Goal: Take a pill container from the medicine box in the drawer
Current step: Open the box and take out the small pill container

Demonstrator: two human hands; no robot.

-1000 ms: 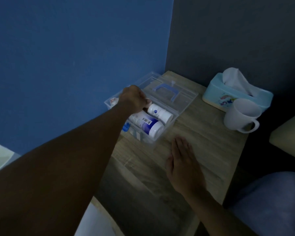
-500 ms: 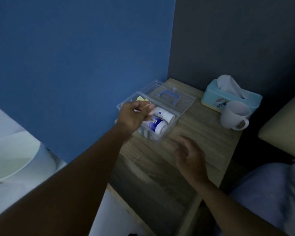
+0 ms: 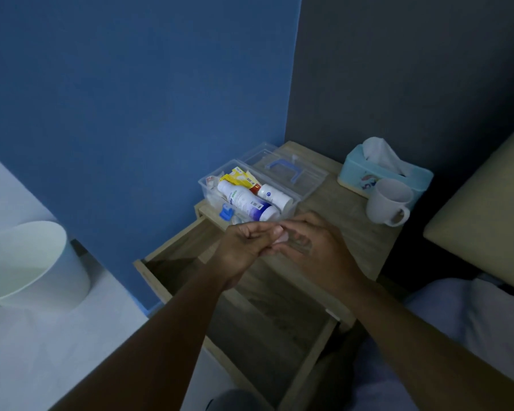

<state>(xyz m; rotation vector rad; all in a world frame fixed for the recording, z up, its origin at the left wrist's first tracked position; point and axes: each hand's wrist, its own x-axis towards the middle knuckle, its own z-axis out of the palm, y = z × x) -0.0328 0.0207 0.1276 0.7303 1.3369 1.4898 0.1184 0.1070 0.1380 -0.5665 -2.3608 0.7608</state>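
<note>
The clear plastic medicine box [image 3: 291, 203] stands open on the nightstand top, its lid with a blue handle [image 3: 282, 170] folded back. Inside lie a large white-and-blue bottle [image 3: 247, 203], a smaller white bottle [image 3: 273, 194] and yellow packets [image 3: 239, 176]. Just in front of the box my left hand [image 3: 244, 250] and my right hand [image 3: 312, 250] meet. Between their fingertips is a small pale pill container [image 3: 281, 239], blurred and mostly hidden by my fingers. The empty wooden drawer [image 3: 258, 327] stands pulled out beneath my hands.
A light blue tissue box [image 3: 359, 176] and a white mug [image 3: 387, 203] stand at the back right of the nightstand [image 3: 350, 232]. A white bin [image 3: 27, 262] is on the floor to the left. A bed with a pillow [image 3: 487, 215] borders the right side.
My left hand came out of the box toward me holding a small container. My right hand lifted off the tabletop to meet it. The view pulled back, showing the drawer.
</note>
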